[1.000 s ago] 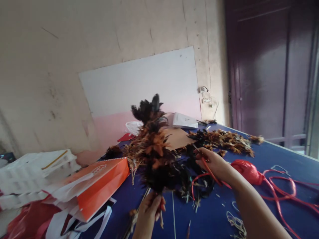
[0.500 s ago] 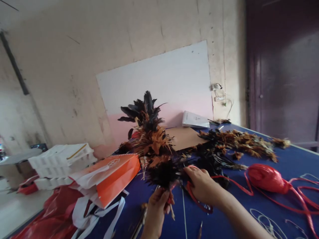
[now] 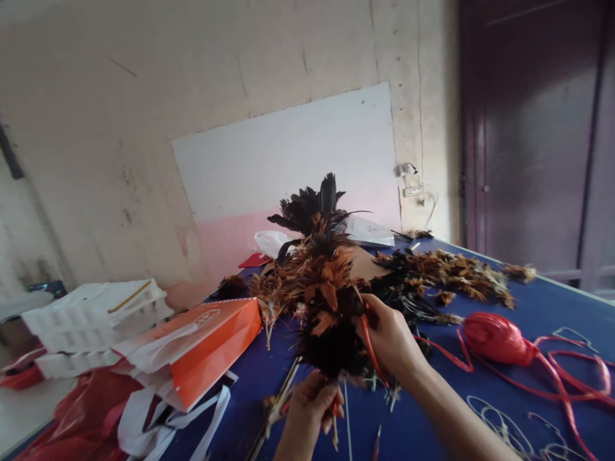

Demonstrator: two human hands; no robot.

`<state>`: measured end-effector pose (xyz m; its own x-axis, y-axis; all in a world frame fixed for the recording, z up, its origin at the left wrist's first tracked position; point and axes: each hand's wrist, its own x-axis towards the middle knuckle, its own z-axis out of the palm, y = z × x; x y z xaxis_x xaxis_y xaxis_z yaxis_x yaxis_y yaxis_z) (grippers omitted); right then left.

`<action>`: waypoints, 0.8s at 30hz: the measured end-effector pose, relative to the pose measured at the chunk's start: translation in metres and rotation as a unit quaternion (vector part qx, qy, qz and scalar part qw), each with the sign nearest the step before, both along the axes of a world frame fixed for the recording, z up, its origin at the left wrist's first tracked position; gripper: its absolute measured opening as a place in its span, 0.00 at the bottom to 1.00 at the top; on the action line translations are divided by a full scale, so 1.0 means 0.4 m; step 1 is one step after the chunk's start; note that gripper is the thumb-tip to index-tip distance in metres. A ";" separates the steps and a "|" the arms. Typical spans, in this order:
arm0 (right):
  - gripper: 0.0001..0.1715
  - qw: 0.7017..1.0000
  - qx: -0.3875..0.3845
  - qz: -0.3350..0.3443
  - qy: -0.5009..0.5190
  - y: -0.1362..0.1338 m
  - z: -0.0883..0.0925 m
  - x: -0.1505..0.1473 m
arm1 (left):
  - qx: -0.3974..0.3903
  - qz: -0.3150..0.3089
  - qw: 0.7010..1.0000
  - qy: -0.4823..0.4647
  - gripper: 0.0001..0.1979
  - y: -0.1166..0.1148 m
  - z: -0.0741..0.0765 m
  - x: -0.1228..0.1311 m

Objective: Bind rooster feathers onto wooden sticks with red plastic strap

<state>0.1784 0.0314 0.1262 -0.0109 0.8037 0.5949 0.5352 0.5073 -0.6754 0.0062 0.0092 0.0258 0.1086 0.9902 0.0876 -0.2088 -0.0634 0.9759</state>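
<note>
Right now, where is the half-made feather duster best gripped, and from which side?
Grip the feather duster at its bare stick below the plumes, from the near side: it stands upright, plumes flare softly above, and the left hand clasps there.

You're in a makeshift craft workroom: blue table [image 3: 552, 301] strewn with loose feathers [image 3: 451, 272], red twine [image 3: 500, 339], shopping bags [image 3: 211, 339].

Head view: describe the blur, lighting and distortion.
Head view: soft, even daylight, no hard shadows or glare; feather bundle, left hand and right hand gripping red twine look slightly smeared; wide-angle lens tilts the blue table and slants the door lines.
</note>
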 end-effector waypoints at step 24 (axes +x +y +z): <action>0.24 0.989 0.031 -0.025 0.142 0.011 0.053 0.143 | 0.024 -0.074 0.993 0.089 0.20 0.015 -0.038 0.011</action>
